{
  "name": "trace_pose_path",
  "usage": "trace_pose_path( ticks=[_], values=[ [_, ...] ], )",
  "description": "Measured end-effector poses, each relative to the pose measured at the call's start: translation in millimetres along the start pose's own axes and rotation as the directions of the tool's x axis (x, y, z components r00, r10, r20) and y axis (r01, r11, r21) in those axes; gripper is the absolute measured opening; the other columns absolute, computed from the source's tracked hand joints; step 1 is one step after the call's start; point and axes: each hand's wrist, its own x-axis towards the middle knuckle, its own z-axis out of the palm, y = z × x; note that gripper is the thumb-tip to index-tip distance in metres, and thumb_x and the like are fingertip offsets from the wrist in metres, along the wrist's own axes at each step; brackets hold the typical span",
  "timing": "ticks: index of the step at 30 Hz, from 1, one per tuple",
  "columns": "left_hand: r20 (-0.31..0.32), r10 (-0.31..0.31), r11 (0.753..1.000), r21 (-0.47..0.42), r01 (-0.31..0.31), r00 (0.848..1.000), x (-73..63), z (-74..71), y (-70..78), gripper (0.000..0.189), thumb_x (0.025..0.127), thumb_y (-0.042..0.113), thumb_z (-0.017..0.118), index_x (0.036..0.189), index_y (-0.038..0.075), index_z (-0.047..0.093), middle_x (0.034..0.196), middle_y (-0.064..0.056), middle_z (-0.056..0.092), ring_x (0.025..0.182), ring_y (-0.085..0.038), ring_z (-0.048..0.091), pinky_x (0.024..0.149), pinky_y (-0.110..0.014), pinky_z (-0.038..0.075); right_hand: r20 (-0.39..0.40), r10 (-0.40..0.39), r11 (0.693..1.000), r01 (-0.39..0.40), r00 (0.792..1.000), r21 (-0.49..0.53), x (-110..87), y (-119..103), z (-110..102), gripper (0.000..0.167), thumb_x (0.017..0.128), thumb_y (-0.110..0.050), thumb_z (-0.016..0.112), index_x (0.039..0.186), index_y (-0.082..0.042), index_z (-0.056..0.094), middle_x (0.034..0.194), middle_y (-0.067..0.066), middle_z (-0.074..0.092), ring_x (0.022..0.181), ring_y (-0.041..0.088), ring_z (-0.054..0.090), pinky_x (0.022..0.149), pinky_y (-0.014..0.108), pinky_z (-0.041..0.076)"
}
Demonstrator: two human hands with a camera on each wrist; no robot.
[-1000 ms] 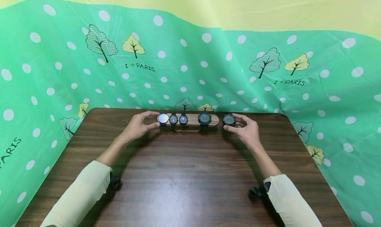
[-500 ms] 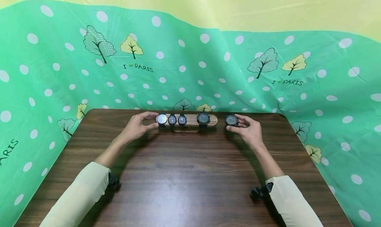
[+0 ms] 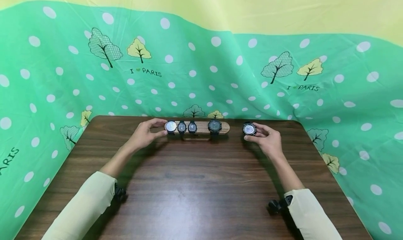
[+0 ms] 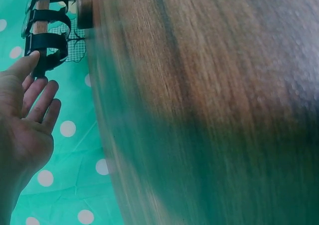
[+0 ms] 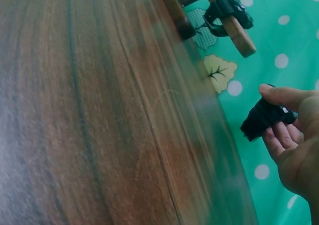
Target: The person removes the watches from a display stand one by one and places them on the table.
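A wooden watch stand (image 3: pixel 203 127) spans the back of the table. At its left end my left hand (image 3: pixel 145 133) pinches the bar's tip, thumb in front, right beside a round watch with a bright dial (image 3: pixel 171 126). Two small black watches (image 3: pixel 182 127) follow on the bar, then, past a bare stretch, a big black watch (image 3: pixel 214 126). Off the stand's right end, my right hand (image 3: pixel 270 140) holds another chunky black watch (image 3: pixel 249 129) between thumb and fingers. In the right wrist view this watch (image 5: pixel 264 117) appears apart from the bar's end (image 5: pixel 244 43).
The dark wooden table (image 3: pixel 189 184) stretches from the stand toward the person. A green dotted cloth (image 3: pixel 195 86) with printed trees hangs right behind the table's back edge and along both sides. Each forearm wears a black wrist camera (image 3: pixel 275 206).
My right hand has carried its watch rightward, away from the stand, and the watch's dial now catches the light. The left hand keeps its grip at the stand's left end.
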Motion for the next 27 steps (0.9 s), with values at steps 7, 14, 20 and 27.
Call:
trace_pose_path(
  ticks=[7,14,20,27],
  values=[
    [0.000,0.013,1.000,-0.006,-0.013,1.000,1.2,1.2,-1.0,0.046,0.102,0.020,0.087,0.143,0.006,0.074,0.143,-0.020,0.077,0.140,-0.045,0.070,0.121,-0.066,0.053,-0.008,0.050,0.999,-0.050,0.999,0.008,-0.1,2,-9,0.075,0.086,-0.018,0.101,0.153,-0.009,0.070,0.147,0.021,0.073,0.097,-0.011,0.068,0.084,0.006,0.059],
    [-0.014,0.028,1.000,0.004,-0.028,1.000,1.0,-0.2,-2.0,0.045,0.102,0.019,0.087,0.142,0.004,0.074,0.142,-0.021,0.078,0.138,-0.045,0.071,0.121,-0.066,0.053,0.007,0.080,0.997,-0.080,0.997,-0.002,5.3,5,-12,0.076,0.087,-0.021,0.100,0.156,-0.011,0.069,0.152,0.023,0.070,0.098,-0.012,0.068,0.084,0.005,0.058],
    [-0.009,0.033,0.999,0.010,-0.033,0.999,1.6,-1.0,-0.3,0.044,0.102,0.018,0.087,0.142,0.004,0.074,0.142,-0.021,0.078,0.138,-0.046,0.071,0.120,-0.066,0.053,0.010,0.078,0.997,-0.078,0.997,0.005,8.0,9,-16,0.075,0.090,-0.017,0.098,0.157,-0.009,0.067,0.151,0.024,0.069,0.096,-0.015,0.068,0.083,0.007,0.059],
    [-0.006,0.017,1.000,0.007,-0.017,1.000,1.0,-0.8,-0.4,0.045,0.102,0.018,0.087,0.142,0.003,0.074,0.142,-0.022,0.077,0.139,-0.045,0.071,0.121,-0.067,0.052,0.013,0.076,0.997,-0.076,0.997,-0.009,12.3,9,-21,0.074,0.092,-0.013,0.094,0.160,-0.009,0.064,0.152,0.023,0.066,0.096,-0.015,0.066,0.082,0.006,0.058]
  ],
)
